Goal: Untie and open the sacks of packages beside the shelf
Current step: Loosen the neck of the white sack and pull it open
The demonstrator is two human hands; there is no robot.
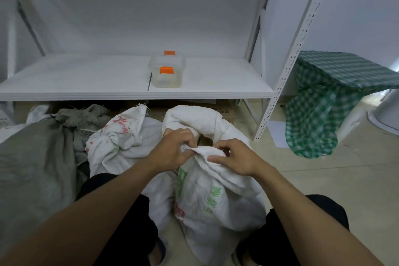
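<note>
A white woven sack [212, 198] with green and red print stands between my knees, its neck twisted into a knot. My left hand [176, 148] pinches the knot from the left. My right hand [234, 156] holds the rolled neck from the right, thumb on the cloth. To the left lies a second white sack [117, 138] with red print, tied shut. A grey sack [32, 164] lies at far left, its neck tied with a dark cord. The sack's loose top flap [194, 119] folds over behind my hands.
A white shelf [108, 93] runs across just beyond the sacks, with a clear box with orange latches [167, 72] on it. Its perforated post [278, 93] stands on the right. A green checked cloth [323, 101] drapes over something at the right. Flattened cardboard lies under the shelf.
</note>
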